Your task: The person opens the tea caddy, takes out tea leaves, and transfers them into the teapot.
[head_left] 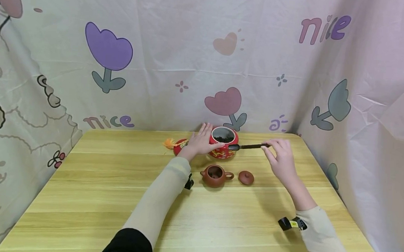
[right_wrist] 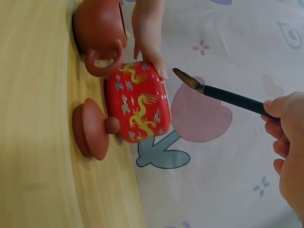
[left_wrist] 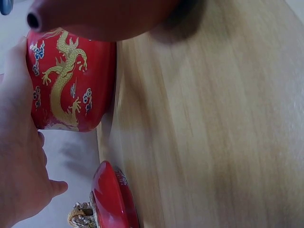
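A red jar [head_left: 223, 152] with gold dragons stands at the back of the table, its mouth uncovered and dark tea leaves [head_left: 223, 139] inside. My left hand [head_left: 199, 142] rests against its left side, fingers straight and thumb across the front near the rim. My right hand [head_left: 281, 157] pinches the end of a dark-handled tea scoop [right_wrist: 231, 98]. In the head view the scoop's tip overlaps the jar's front just below the rim. Nearer to me sits a small brown clay teapot [head_left: 214, 180], lidless, with some dark bits inside.
The teapot's lid [head_left: 246, 178] lies right of its handle. Left of the jar, partly behind my left hand, is the red jar lid [left_wrist: 112, 197] with an orange tassel [head_left: 168, 143]. A printed curtain [head_left: 171, 61] hangs right behind the wooden table [head_left: 88, 196].
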Action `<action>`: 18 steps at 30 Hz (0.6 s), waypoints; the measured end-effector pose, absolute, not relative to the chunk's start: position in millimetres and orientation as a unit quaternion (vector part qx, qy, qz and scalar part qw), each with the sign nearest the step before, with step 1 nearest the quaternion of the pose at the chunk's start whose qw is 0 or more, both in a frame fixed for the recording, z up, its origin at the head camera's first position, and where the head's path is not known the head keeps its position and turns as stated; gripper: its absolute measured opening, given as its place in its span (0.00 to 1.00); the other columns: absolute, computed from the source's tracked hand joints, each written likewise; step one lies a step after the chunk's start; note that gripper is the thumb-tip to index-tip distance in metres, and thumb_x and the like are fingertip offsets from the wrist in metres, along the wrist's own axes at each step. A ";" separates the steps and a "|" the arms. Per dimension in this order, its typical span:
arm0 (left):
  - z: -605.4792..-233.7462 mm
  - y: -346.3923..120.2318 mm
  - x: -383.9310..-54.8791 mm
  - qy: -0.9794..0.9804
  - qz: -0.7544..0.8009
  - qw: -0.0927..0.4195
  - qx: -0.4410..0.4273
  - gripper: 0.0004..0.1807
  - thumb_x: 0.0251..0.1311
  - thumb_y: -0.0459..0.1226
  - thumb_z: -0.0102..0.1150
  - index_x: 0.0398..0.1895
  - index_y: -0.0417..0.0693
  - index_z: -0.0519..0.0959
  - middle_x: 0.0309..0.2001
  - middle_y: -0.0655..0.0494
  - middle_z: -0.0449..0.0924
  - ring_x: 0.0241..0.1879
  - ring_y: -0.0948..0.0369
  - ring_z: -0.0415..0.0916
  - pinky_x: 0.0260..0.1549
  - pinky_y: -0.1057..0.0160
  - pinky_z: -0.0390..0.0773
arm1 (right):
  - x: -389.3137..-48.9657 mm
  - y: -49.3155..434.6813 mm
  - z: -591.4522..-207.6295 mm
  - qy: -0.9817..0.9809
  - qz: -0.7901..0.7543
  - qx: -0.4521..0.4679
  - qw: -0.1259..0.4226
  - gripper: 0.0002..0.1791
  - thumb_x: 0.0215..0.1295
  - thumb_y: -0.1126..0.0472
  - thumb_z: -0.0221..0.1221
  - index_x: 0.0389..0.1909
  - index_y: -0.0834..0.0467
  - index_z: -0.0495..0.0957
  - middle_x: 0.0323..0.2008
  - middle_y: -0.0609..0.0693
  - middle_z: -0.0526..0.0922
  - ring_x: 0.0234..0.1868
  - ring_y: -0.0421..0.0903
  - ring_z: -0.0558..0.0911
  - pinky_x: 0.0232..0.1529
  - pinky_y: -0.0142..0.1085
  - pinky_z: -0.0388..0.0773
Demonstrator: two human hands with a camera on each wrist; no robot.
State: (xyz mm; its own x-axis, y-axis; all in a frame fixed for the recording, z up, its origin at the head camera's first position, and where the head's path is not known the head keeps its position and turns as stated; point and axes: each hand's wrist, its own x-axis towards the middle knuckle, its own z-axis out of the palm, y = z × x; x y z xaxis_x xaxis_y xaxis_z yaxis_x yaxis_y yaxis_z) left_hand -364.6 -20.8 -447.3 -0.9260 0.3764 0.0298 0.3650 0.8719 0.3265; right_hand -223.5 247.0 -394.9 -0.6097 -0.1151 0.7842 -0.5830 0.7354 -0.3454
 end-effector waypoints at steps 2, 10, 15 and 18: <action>-446.8 -20.8 -363.6 0.967 0.167 0.013 0.191 0.62 0.51 0.79 0.38 0.79 0.49 0.39 0.80 0.52 0.36 0.80 0.54 0.31 0.73 0.37 0.46 | -228.4 247.9 -394.0 -0.845 0.304 0.195 0.394 0.07 0.57 0.72 0.65 0.37 0.68 0.82 0.36 0.64 0.81 0.41 0.62 0.71 0.45 0.46 0.62; -446.4 -21.3 -364.2 0.969 0.161 0.022 0.188 0.62 0.51 0.79 0.36 0.79 0.51 0.37 0.80 0.53 0.33 0.80 0.55 0.29 0.73 0.38 0.45 | -254.6 245.7 -397.5 -0.844 0.313 0.171 0.401 0.08 0.60 0.68 0.64 0.37 0.69 0.82 0.37 0.65 0.80 0.43 0.64 0.70 0.50 0.53 0.62; -445.2 -21.5 -363.3 0.968 0.160 0.028 0.190 0.62 0.51 0.79 0.36 0.79 0.51 0.36 0.80 0.54 0.33 0.79 0.56 0.28 0.73 0.37 0.45 | -272.1 240.9 -402.4 -0.851 0.307 0.165 0.393 0.08 0.61 0.67 0.63 0.38 0.68 0.82 0.37 0.65 0.80 0.43 0.62 0.70 0.49 0.55 0.62; -444.7 -21.3 -363.9 0.968 0.156 0.034 0.191 0.62 0.51 0.79 0.35 0.79 0.52 0.34 0.80 0.55 0.31 0.79 0.56 0.28 0.73 0.37 0.44 | -281.1 237.3 -403.6 -0.858 0.303 0.161 0.382 0.08 0.62 0.66 0.63 0.38 0.68 0.82 0.37 0.65 0.80 0.43 0.62 0.70 0.49 0.55 0.63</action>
